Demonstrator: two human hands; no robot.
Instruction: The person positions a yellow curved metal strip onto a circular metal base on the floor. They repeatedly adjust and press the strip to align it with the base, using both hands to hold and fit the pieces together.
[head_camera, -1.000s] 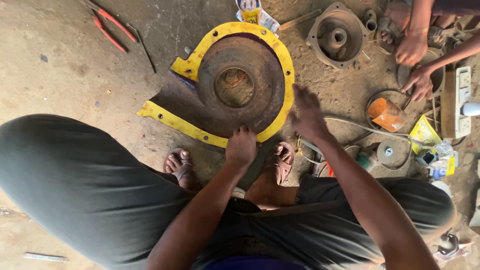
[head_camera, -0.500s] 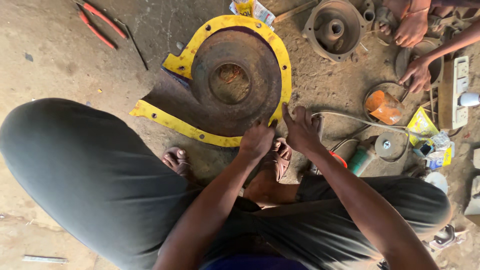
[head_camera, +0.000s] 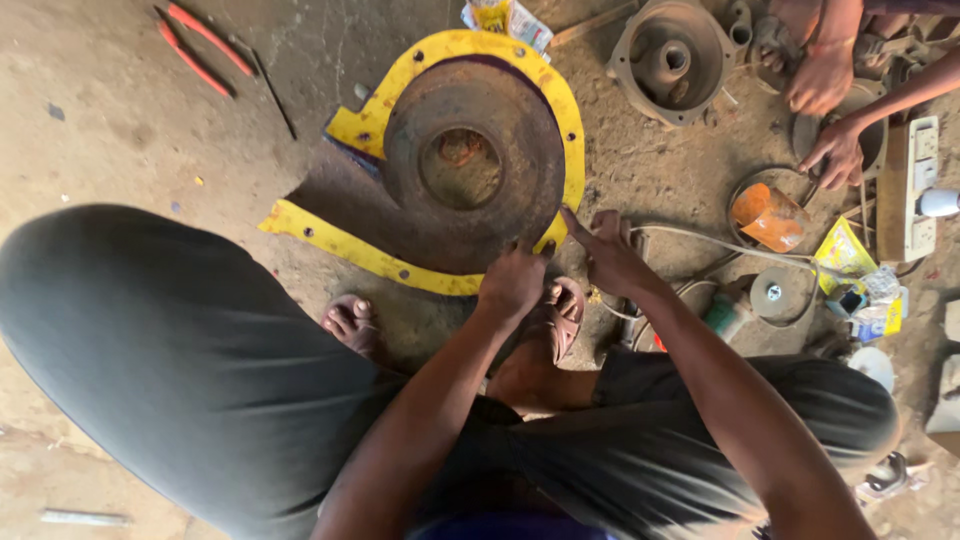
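While we squat over the dirt floor (head_camera: 120, 130), both our hands now meet at the near right rim of the yellow pump casing (head_camera: 470, 160). Left hand (head_camera: 512, 283) is curled, fingertips touching the rusty plate edge; whether it grips anything we cannot tell. Right hand (head_camera: 610, 255) has come in from farther right along the rim, and now sits just beside the left, index finger pointing onto the yellow flange, holding nothing. Casing lies flat, far of our sandalled feet (head_camera: 560, 315). Red pliers (head_camera: 200, 45) lie far left. Another person's hands (head_camera: 825, 110) work far right, near a grey housing (head_camera: 670, 60).
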